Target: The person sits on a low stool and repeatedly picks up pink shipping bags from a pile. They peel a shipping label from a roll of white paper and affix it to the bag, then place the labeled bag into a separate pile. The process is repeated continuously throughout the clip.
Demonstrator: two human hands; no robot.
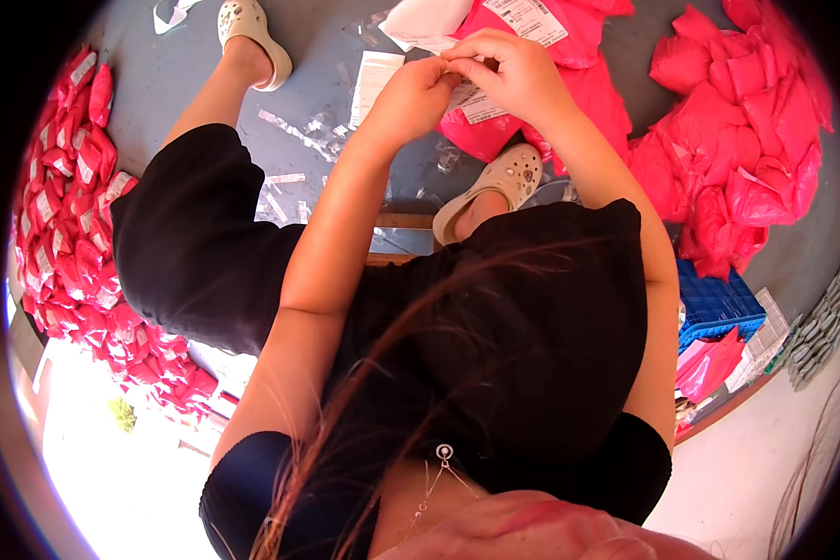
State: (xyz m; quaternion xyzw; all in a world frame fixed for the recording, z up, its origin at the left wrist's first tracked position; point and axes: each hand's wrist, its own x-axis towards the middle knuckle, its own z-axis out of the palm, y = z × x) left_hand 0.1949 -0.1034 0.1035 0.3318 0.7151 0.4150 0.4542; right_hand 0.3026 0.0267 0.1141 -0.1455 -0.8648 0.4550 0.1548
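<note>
My left hand [416, 94] and my right hand [511, 73] meet at their fingertips at the upper middle, pinching something small and thin between them, perhaps the edge of a paper label; the fingers mostly hide it. Just below and behind the fingers lies a printed paper label [481, 108]. Under and beyond my right hand are pink plastic mailer bags [588, 91], one bearing a white printed label [528, 19]. Left of my left hand is a white printed sheet [376, 80], with a larger white paper [427, 21] above it.
Scraps of clear backing film [308, 136] lie on the grey floor [175, 84]. Labelled pink parcels [77, 210] are piled at the left. More pink bags [742, 140] lie at the right, above a blue plastic crate [721, 301]. My feet wear beige clogs [514, 175].
</note>
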